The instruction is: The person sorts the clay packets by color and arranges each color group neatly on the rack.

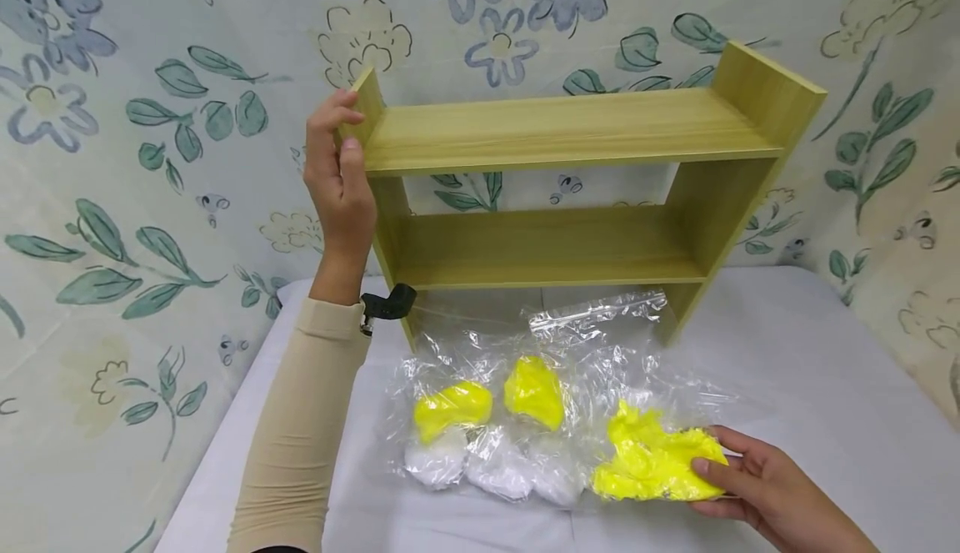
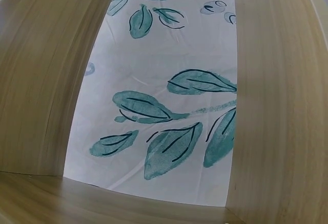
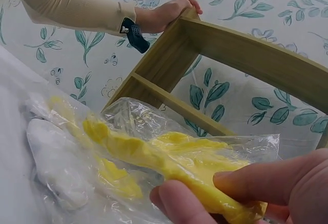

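A two-tier wooden shelf (image 1: 555, 244) stands upright at the back. My left hand (image 1: 341, 178) grips the top of its left side panel, as the right wrist view also shows behind the bags. The left wrist view has the shelf's boards (image 2: 282, 101) but no hand. At front right, my right hand (image 1: 757, 478) pinches the edge of a clear plastic bag holding a flattened yellow clay-like lump (image 1: 652, 457). Thumb and fingers (image 3: 261, 183) press that lump from both sides in the right wrist view. Beside it lies clear plastic packaging (image 1: 592, 369) with yellow and white lumps.
Several white lumps (image 1: 498, 461) lie in the plastic along the front, with two yellow lumps (image 1: 534, 390) behind them. A white cloth (image 1: 817, 361) covers the table. Behind the shelf hangs a floral backdrop (image 1: 247, 27).
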The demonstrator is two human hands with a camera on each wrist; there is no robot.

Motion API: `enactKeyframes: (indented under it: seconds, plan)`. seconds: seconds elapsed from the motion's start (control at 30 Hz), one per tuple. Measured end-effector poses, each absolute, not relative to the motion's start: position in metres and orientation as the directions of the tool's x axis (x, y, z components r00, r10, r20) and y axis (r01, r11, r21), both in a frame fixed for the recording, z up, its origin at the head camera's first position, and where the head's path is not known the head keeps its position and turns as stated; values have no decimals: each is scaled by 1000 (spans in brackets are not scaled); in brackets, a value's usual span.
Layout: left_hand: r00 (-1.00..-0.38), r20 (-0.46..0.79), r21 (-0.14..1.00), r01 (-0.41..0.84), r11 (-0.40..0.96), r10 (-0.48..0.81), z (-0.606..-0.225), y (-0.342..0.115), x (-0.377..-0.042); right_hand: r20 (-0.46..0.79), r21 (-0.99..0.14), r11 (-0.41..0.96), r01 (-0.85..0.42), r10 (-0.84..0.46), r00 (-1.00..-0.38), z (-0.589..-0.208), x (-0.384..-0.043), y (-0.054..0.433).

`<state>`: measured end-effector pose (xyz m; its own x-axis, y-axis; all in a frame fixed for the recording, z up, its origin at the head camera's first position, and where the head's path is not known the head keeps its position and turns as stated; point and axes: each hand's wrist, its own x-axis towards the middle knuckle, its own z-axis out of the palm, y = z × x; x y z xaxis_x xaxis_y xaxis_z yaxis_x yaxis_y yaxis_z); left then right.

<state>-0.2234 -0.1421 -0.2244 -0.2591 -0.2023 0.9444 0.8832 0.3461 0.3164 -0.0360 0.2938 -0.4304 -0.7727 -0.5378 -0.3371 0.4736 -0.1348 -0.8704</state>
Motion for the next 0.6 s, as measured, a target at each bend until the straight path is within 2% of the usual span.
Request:
enactKeyframes:
  seconds: [0.43, 0.6]
  plan:
    - [-260, 947, 313, 882, 351, -192, -224, -143, -220, -276, -931, -92, 354, -457, -845, -401, -27, 293]
    - [-260, 946, 315, 877, 363, -192, -224, -143, -219, -244, -945, -86, 317, -463, -852, -390, -24, 294]
